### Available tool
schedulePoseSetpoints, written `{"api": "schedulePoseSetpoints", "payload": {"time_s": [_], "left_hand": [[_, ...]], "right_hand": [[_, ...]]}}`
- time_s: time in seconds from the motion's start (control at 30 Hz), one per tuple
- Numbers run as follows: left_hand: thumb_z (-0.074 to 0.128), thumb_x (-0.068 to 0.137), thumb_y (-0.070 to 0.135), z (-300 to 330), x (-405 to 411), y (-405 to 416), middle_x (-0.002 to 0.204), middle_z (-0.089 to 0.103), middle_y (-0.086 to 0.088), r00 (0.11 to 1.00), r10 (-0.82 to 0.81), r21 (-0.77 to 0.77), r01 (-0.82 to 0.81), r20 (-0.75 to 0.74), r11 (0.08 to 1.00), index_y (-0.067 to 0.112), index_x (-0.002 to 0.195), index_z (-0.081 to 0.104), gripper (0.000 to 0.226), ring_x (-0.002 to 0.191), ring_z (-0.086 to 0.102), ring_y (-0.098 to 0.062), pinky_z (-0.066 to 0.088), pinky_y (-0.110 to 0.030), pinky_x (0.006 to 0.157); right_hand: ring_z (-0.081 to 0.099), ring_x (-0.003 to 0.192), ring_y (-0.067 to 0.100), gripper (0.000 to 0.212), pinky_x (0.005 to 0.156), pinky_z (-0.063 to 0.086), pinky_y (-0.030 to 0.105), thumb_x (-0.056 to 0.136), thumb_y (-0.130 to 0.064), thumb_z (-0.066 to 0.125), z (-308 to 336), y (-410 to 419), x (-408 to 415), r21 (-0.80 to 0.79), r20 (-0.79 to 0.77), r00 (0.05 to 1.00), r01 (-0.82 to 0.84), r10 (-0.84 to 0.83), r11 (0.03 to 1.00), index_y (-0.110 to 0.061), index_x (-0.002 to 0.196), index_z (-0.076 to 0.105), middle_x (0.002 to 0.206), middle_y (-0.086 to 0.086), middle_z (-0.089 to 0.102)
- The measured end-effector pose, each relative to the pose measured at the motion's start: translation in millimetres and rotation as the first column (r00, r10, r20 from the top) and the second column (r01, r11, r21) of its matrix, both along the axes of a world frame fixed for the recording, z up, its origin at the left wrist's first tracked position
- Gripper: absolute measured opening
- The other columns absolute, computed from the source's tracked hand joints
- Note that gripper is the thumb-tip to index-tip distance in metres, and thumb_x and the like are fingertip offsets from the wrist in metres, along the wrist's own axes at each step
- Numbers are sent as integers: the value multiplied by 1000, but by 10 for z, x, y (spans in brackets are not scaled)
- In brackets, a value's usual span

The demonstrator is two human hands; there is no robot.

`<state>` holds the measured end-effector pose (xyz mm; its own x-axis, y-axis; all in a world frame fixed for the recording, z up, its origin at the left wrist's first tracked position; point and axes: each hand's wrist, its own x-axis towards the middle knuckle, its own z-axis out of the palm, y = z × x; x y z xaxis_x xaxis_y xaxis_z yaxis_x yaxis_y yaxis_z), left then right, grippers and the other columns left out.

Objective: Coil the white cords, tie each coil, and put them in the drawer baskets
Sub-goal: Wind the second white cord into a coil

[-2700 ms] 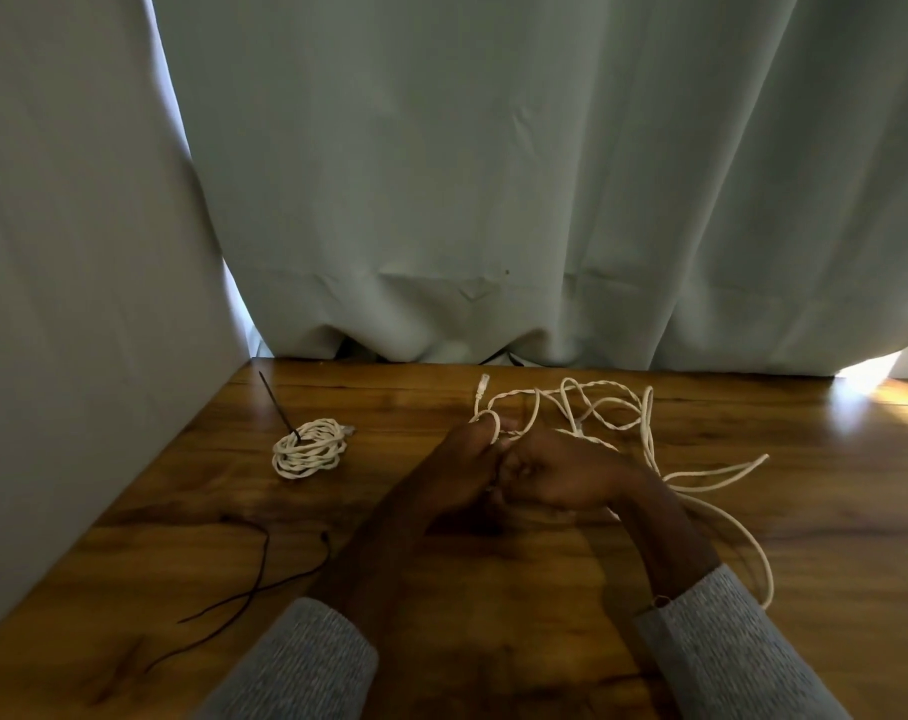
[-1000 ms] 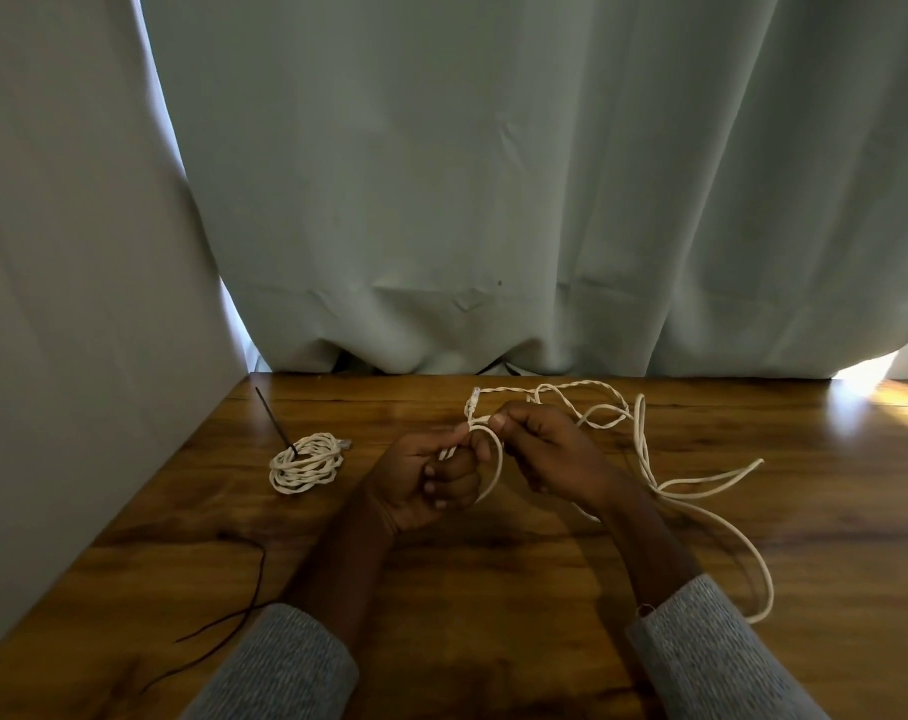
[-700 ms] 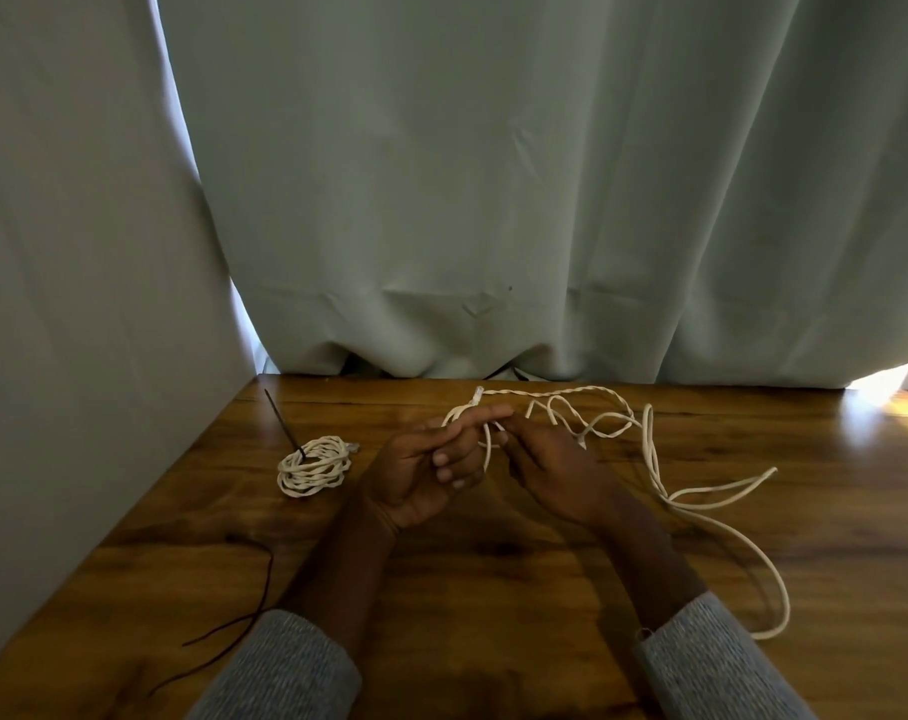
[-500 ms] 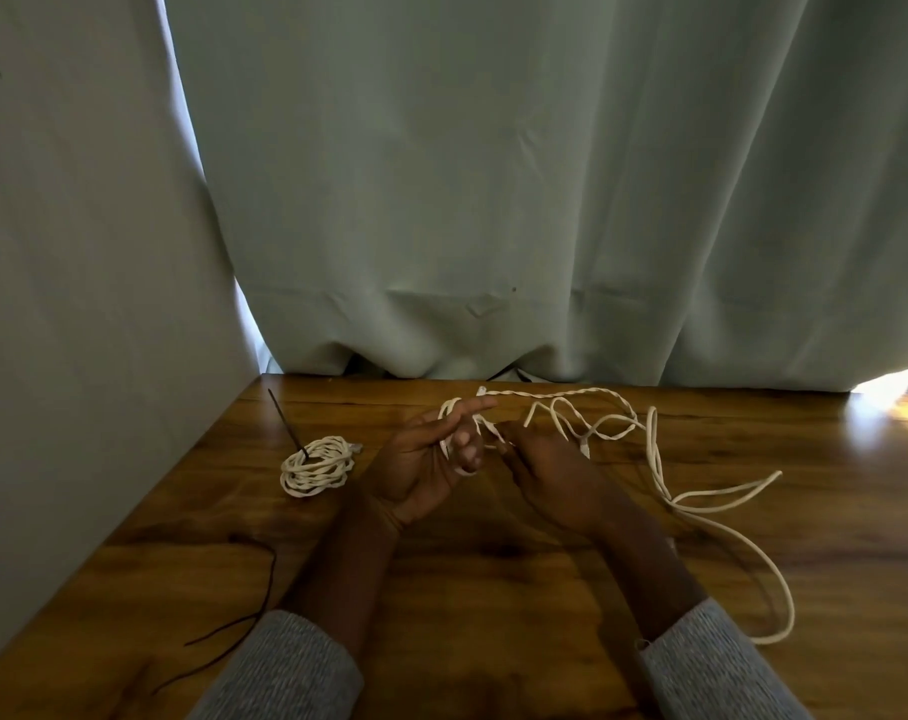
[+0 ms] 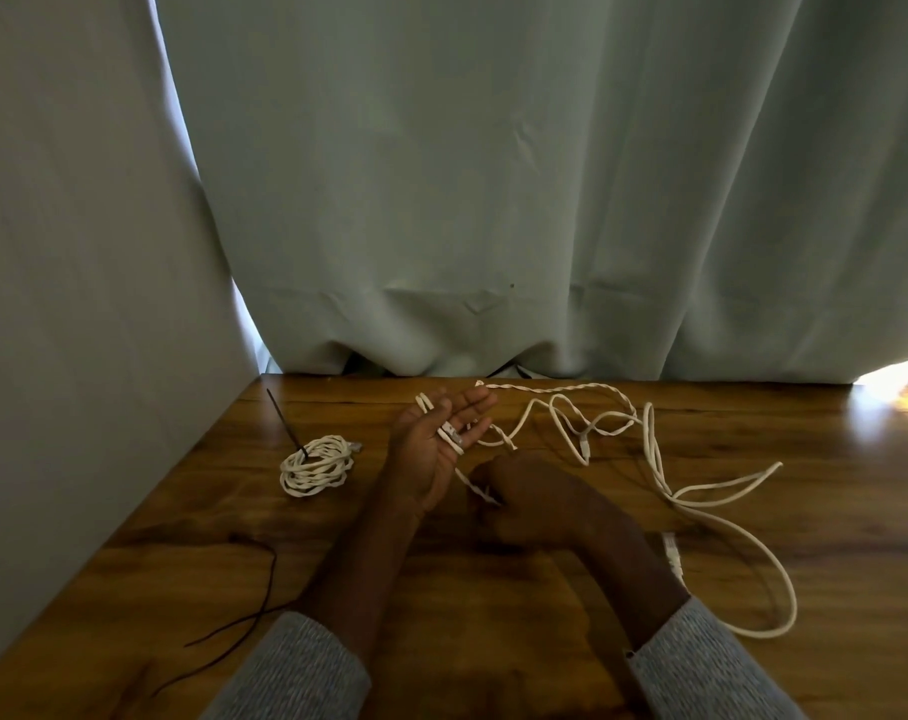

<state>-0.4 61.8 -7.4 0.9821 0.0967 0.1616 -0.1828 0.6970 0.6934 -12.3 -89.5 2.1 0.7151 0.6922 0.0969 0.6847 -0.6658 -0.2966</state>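
We hold our left hand [image 5: 431, 449] flat with the loose white cord [image 5: 654, 459] looped over its straight fingers, our right hand [image 5: 524, 498] pinching it, right of the tied coil [image 5: 316, 465].

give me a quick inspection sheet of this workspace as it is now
Surface: wooden table, glossy, sunlit at the far right.
Job's things: coiled white cord tied with a black tie, lying left; loose white cord sprawled right, partly wound over the left hand's fingers.
Clutter: loose black ties near the left edge.
Grippers: left hand palm up, fingers straight, cord looped over them; right hand curled, pinching the cord.
Cables: only the white cords.
Surroundings: pale curtain behind, grey panel at left. Drawer baskets: nothing seen.
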Motion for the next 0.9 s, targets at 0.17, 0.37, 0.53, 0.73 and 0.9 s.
{"api": "schedulePoseSetpoints", "payload": {"time_s": [0.17, 0.37, 0.53, 0.73, 0.9], "left_hand": [[37, 104, 3, -52, -65, -35, 80, 72, -5, 985, 154, 631, -165, 73, 758, 13, 129, 47, 30, 74, 70, -15, 57, -26, 66], [45, 103, 20, -17, -169, -27, 67, 62, -5, 1000, 6, 855, 15, -21, 519, 14, 98, 67, 23, 48, 53, -12, 38, -24, 42], [25, 95, 68, 23, -260, -5, 51, 41, 1, 910, -287, 706, 413, -299, 575, 12, 75, 59, 68, 38, 28, -9, 18, -19, 37], [18, 92, 74, 71, -250, 66, 46, 33, 2, 740, -579, 532, 661, -342, 529, 3, 83, 59, 82, 31, 21, -6, 11, -20, 35], [22, 91, 74, 41, -257, 131, 47, 35, 3, 708, -633, 495, 690, -312, 528, 4, 84, 60, 80, 33, 20, -5, 11, -21, 37]], "right_hand": [[60, 74, -1, 24, 66, 48, 16, 85, -18, 70, 68, -141, 39, 221, 130, 991, -71, 43, 973, -20, 109, 73, 89, -12, 71], [65, 78, 1, 12, 70, 56, 25, 85, -26, 77, 141, -244, 106, 343, 244, 968, -139, 55, 929, -23, 96, 77, 90, -9, 75], [65, 65, 6, 21, 59, 53, 30, 73, -37, 86, 149, -304, 131, 450, 283, 959, -140, 8, 882, -22, 75, 72, 70, -8, 70], [70, 70, 13, 16, 66, 56, 44, 82, -26, 83, 129, -299, 152, 579, 157, 983, -171, 97, 797, -15, 78, 70, 73, -7, 72], [69, 86, 14, 4, 76, 57, 39, 92, -13, 70, 119, -282, 178, 584, 122, 984, -180, 133, 792, -12, 96, 72, 89, -6, 72]]}}
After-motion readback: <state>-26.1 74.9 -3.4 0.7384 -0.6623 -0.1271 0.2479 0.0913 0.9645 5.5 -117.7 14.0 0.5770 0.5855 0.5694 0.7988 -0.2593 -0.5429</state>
